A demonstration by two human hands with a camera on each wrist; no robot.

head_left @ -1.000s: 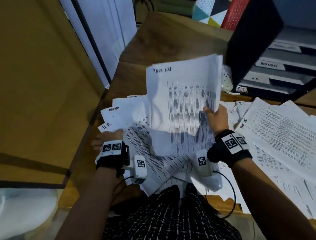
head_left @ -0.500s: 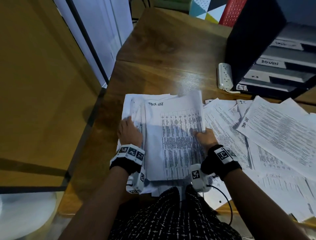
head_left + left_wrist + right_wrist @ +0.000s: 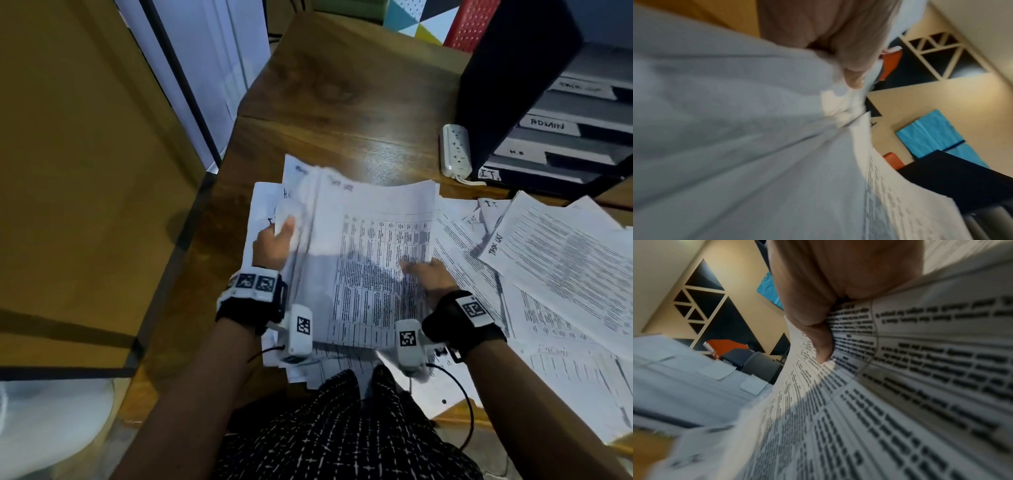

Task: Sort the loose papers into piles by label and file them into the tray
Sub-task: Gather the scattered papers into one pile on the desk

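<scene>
Left hand (image 3: 274,245) pinches paper stack (image 3: 373,260) at 9 o'clock edge; right hand (image 3: 426,277) pinches 3 o'clock edge; tray (image 3: 534,102) at 1 o'clock.

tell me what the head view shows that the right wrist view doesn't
Only the head view shows the left hand gripping the stack's left edge, the white power strip on the brown wooden desk, the handwritten slot labels on the dark filing tray and the loose printed sheets spread at right.

Only the right wrist view shows the cream wall panel with triangular cut-outs.

Both show the right hand holding the white stack of table-printed papers.
</scene>
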